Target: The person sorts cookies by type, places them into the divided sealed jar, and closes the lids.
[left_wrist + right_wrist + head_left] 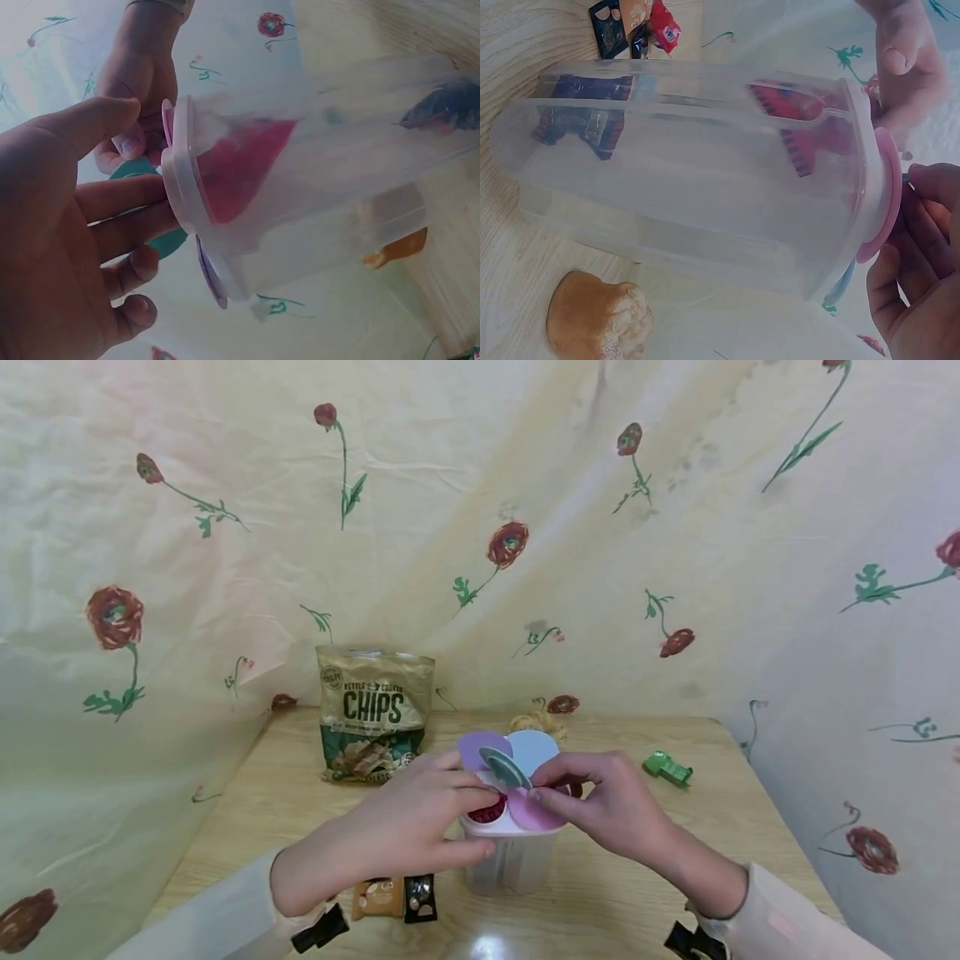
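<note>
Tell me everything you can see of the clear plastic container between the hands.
The container is a tall, see-through plastic tub standing upright on the wooden table, in front of the chips bag. Its white lid carries round flip caps: purple, light blue, pink and a teal one raised. Inner walls split it into compartments; red and dark wrapped snacks show inside. The left hand holds its lid rim and side; the right hand pinches at the caps.

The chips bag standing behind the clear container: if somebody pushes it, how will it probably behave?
The chips bag looks puffy and stands upright on a narrow base, so a push would probably tip it. It likely feels light for its size, and its crinkled film would dent rather than stay stiff.
</note>
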Demonstrator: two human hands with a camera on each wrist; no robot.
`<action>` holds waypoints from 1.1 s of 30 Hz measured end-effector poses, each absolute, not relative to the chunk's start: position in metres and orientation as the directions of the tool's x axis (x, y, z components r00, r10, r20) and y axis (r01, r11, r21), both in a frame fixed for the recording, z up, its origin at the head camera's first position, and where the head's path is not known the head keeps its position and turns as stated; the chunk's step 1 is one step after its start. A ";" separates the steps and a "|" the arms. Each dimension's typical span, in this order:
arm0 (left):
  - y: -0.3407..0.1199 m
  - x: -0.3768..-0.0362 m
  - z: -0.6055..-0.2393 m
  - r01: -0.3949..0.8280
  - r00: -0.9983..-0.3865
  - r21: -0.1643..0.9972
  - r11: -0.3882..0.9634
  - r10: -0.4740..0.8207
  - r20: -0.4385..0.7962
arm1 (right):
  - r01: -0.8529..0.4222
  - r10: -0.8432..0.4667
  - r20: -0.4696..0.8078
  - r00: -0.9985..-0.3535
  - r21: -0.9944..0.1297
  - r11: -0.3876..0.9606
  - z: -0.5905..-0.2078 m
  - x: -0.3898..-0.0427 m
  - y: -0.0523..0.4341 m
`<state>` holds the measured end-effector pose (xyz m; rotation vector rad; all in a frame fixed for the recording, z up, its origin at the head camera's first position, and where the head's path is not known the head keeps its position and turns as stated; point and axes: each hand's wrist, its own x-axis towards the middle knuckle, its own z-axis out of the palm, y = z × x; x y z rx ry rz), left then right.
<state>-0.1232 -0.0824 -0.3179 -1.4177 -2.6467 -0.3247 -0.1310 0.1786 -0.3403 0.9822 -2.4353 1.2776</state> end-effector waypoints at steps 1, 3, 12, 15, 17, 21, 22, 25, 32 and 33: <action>-0.082 -0.123 -0.319 0.832 -0.554 0.128 0.539 0.810 0.191 | -0.651 -0.459 0.475 -0.751 -0.647 0.397 -0.340 -0.131 0.179; -0.081 -0.124 -0.322 0.829 -0.559 0.121 0.546 0.814 0.156 | -0.651 -0.459 0.475 -0.751 -0.647 0.396 -0.341 -0.131 0.179; -0.099 -0.130 -0.317 0.779 -0.617 0.294 0.554 0.760 0.202 | -0.656 -0.460 0.479 -0.747 -0.644 0.394 -0.340 -0.131 0.178; -0.113 -0.133 -0.314 0.744 -0.655 0.372 0.556 0.718 0.236 | -0.656 -0.460 0.480 -0.747 -0.644 0.394 -0.339 -0.131 0.178; -0.123 -0.136 -0.315 0.717 -0.682 0.411 0.562 0.687 0.250 | -0.658 -0.460 0.481 -0.746 -0.641 0.395 -0.339 -0.131 0.178; -0.145 -0.145 -0.326 0.654 -0.729 0.520 0.550 0.643 0.236 | -0.660 -0.460 0.484 -0.744 -0.639 0.395 -0.339 -0.131 0.179; -0.151 -0.147 -0.330 0.635 -0.739 0.546 0.546 0.634 0.226 | -0.660 -0.460 0.485 -0.744 -0.640 0.393 -0.339 -0.131 0.179; -0.172 -0.155 -0.344 0.580 -0.766 0.606 0.544 0.617 0.180 | -0.663 -0.458 0.490 -0.742 -0.639 0.390 -0.339 -0.131 0.178; -0.219 -0.162 -0.389 0.397 -0.799 0.704 0.589 0.599 -0.050 | -0.675 -0.458 0.507 -0.730 -0.637 0.372 -0.339 -0.132 0.178; -0.223 -0.162 -0.397 0.372 -0.797 0.718 0.589 0.599 -0.078 | -0.672 -0.456 0.504 -0.734 -0.639 0.375 -0.339 -0.132 0.179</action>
